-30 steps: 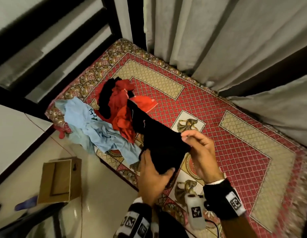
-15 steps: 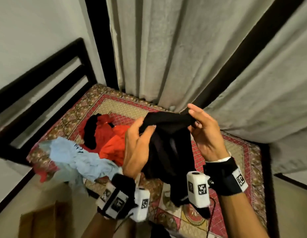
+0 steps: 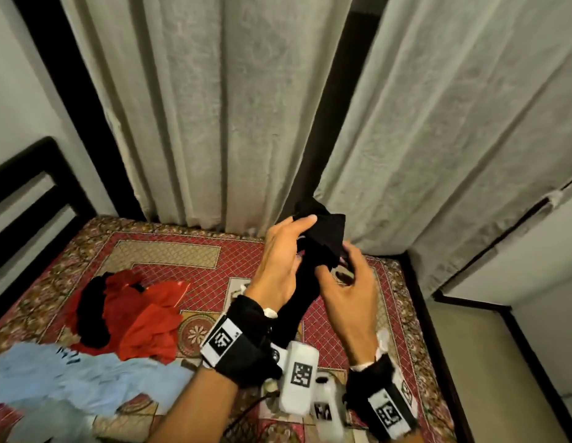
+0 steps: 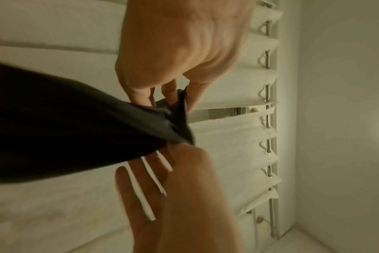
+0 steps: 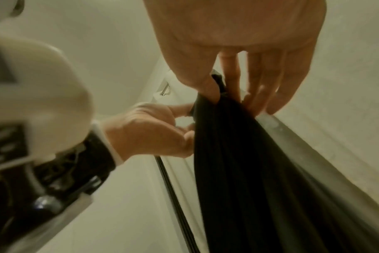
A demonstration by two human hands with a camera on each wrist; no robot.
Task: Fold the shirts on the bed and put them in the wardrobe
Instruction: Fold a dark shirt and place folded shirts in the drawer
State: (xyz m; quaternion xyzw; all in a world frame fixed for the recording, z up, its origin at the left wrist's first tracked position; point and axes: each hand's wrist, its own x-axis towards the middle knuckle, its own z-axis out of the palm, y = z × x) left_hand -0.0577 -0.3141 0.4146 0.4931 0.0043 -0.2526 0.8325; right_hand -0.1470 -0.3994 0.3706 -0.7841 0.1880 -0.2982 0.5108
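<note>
A black shirt (image 3: 324, 230) hangs in the air above the bed (image 3: 198, 266), bunched at its top between both hands. My left hand (image 3: 305, 231) grips the top of it, thumb over the cloth. Just below and to the right, my right hand (image 3: 336, 266) pinches an edge of the same shirt (image 5: 249, 171) between thumb and fingers (image 5: 227, 77). In the left wrist view the dark cloth (image 4: 76, 128) stretches left from where the two hands meet. A red shirt (image 3: 147, 318) and a light blue shirt (image 3: 70, 378) lie crumpled on the bed's left side.
Grey curtains (image 3: 214, 107) hang right behind the bed. A black headboard (image 3: 22, 193) stands at the left. A dark garment (image 3: 93, 318) lies in the red pile. Bare floor (image 3: 476, 362) runs along the bed's right edge, with a white wall (image 3: 540, 266) beyond.
Both hands have lifted the black shirt off the bed and raised it toward the curtains. The hands have come closer together at its top.
</note>
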